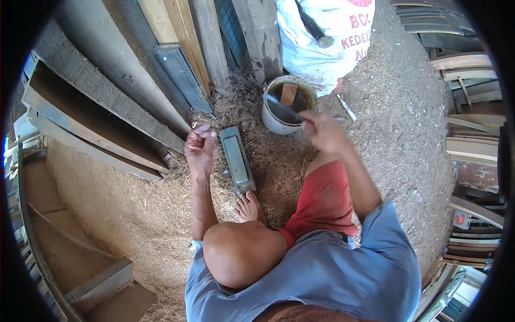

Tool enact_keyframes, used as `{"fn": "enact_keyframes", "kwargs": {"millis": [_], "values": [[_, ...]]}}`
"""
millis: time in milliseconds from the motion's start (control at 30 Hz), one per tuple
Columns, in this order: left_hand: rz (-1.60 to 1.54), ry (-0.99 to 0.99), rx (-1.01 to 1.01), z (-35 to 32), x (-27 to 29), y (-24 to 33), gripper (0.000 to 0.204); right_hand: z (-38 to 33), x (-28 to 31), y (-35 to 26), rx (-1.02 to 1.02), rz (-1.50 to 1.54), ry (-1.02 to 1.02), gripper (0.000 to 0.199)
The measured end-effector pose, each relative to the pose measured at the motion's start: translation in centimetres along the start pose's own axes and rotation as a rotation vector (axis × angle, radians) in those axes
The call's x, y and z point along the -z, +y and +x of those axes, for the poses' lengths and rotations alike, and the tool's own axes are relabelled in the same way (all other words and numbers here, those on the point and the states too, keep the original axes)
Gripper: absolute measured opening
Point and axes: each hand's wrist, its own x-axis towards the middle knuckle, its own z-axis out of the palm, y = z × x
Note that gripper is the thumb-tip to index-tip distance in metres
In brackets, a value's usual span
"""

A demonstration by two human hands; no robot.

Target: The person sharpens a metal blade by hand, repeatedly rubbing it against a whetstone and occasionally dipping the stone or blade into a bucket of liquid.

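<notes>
My right hand [321, 130] is closed round one end of a dark, flat metal blade [282, 108], blurred by motion; its exact kind cannot be told. The blade slants over a whitish bucket [280, 126] of dark water, in which an orange-brown block [288, 94] shows. To the left, my left hand [200, 141] hangs with its fingers curled in and nothing visible in them. Between my hands on the ground lies a grey-green sharpening stone [235, 158] on a longer wooden base [229, 132]. My bare foot [249, 206] touches the near end of that base.
Long boards [107, 91] lean at the left and far side. Behind the bucket sits a white sack [343, 59] with a dark-handled tool [316, 29] on it. Stacked curved wood pieces [472, 145] line the right. Wood shavings [150, 214] cover the ground.
</notes>
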Motion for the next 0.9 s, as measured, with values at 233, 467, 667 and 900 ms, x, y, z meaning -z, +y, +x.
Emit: {"fn": "enact_keyframes", "kwargs": {"millis": [233,467,667,900], "values": [[-0.028,0.048,0.159,-4.5,0.3,-1.3,0.026,10.2,0.3,1.8,-0.03,-0.77,-0.23,0.025],[-0.026,0.14,0.191,-6.8,4.9,-3.5,0.026,13.6,-5.2,4.4,0.222,-0.799,-0.241,0.024],[-0.059,0.178,0.249,-7.3,5.4,-4.9,0.027,12.8,-3.5,7.7,0.14,-0.679,-0.132,0.023],[0.018,0.131,0.215,-6.7,3.9,-5.6,0.024,4.5,-0.8,2.2,0.092,-0.362,0.14,0.026]]}}
